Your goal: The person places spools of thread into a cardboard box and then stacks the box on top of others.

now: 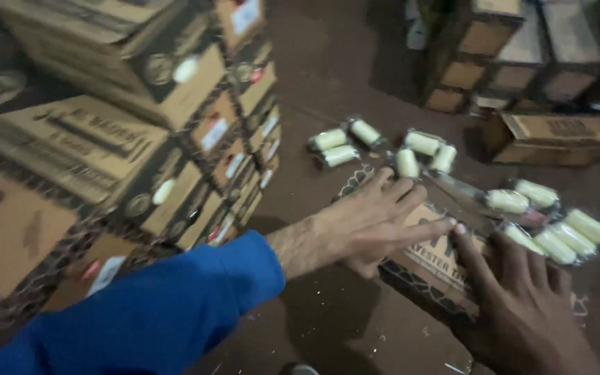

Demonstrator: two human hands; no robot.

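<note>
My left hand (pixel 376 222), on an arm in a blue sleeve, lies flat with fingers spread on a flattened brown cardboard box (pixel 432 267) on the floor. My right hand (pixel 522 305) rests on the same cardboard at its right side, fingers apart, its index fingertip close to my left fingertips. Neither hand holds anything. Around the cardboard's far edge lie several small clear packets of pale yellow thread spools (pixel 421 144), some in pairs (pixel 335 147), others to the right (pixel 557 236).
A tall stack of printed brown cartons (pixel 105 139) fills the left side. More cartons (pixel 557 135) stand at the back right. The brown floor (pixel 342 326) carries small white scraps.
</note>
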